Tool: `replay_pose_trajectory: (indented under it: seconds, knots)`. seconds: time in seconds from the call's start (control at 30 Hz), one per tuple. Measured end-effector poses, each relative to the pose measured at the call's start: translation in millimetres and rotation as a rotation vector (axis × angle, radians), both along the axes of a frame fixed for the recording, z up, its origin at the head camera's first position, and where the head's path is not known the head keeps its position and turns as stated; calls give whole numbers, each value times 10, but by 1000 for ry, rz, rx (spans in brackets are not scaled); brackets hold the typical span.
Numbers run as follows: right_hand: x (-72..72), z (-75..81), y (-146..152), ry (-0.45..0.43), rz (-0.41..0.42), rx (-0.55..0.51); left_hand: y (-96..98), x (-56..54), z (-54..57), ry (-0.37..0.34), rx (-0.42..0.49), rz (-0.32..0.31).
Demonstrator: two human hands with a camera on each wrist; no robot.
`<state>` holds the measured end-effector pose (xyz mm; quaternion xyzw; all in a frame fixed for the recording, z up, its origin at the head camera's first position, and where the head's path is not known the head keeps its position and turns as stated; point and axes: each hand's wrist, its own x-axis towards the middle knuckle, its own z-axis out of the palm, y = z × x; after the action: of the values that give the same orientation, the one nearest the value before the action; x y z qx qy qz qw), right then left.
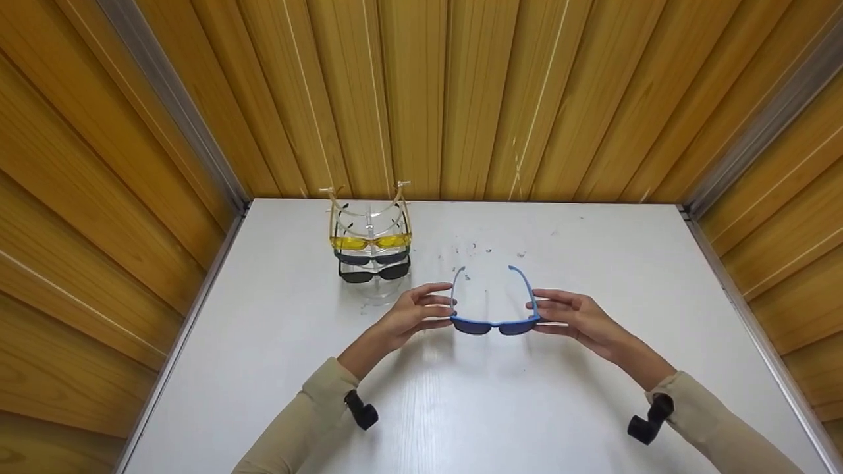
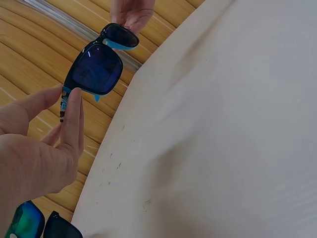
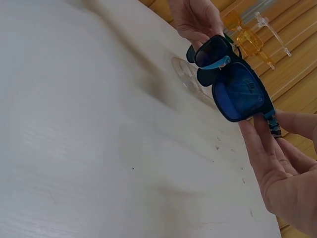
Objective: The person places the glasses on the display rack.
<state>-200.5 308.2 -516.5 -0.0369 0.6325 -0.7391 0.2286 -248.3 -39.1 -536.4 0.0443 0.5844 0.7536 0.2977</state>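
Note:
A pair of blue-framed sunglasses with dark lenses is held up over the white table, temples unfolded and pointing away from me. My left hand pinches the left hinge corner between thumb and fingers. At the opposite corner, my right hand grips the other hinge in the same way. Both wrist views show the lenses tinted dark blue, and a patterned temple between the right thumb and fingers. Left of the hands stands a transparent display stand bearing several other glasses.
On the stand are yellow glasses, a dark pair under them and black sunglasses lowest. Small dark marks dot the white table. Wood-patterned walls enclose the back and sides.

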Motion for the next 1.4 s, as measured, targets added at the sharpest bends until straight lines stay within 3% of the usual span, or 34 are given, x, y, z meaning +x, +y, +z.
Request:
replay_pose_trajectory:
  seconds: [0.43,0.73,1.1,1.4]
  knots:
    - [-29,163,14,53,-15,-44,-1,-40,184,67,39,2]
    - [-7,303,-29,-6,-31,-140,-47,-75,370,65,27,-5]
    - [75,373,-169,-64,-91,-235,-137,-67,469,93,45,15]
    - [96,460,-268,-60,-105,-228,-229,-117,577,124,30,12]
